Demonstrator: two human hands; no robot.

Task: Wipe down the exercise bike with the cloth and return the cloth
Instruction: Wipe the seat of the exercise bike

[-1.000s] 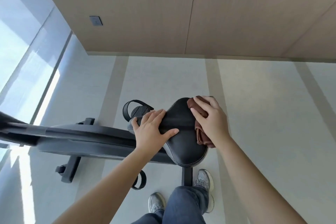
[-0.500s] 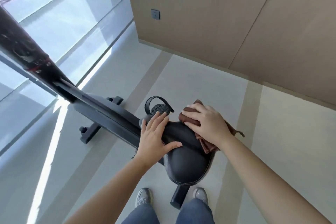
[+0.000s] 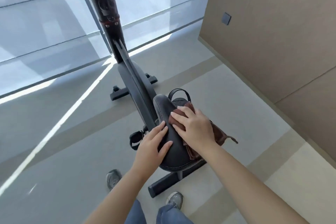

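Observation:
A black exercise bike (image 3: 135, 85) stands on the floor in front of me, its tall post rising to the top of the view. Its black padded saddle (image 3: 172, 147) is just below centre. My left hand (image 3: 152, 148) lies flat on the saddle's left side, fingers straight. My right hand (image 3: 194, 127) presses a brown cloth (image 3: 219, 135) onto the saddle's right side, fingers spread and straight. Part of the cloth hangs off the saddle's right edge, and much of it is hidden under my hand.
A strapped pedal (image 3: 179, 96) sits beyond the saddle and another (image 3: 135, 137) to its left. The rear foot bar (image 3: 174, 180) lies between my shoes (image 3: 112, 178). Large windows (image 3: 45, 29) run along the left; a wooden wall (image 3: 272, 32) with a switch (image 3: 226, 18) stands right.
My view has swung left, so the bike's post now rises through the frame. My right hand has slid the cloth along the saddle's right side. My left hand stays on the saddle.

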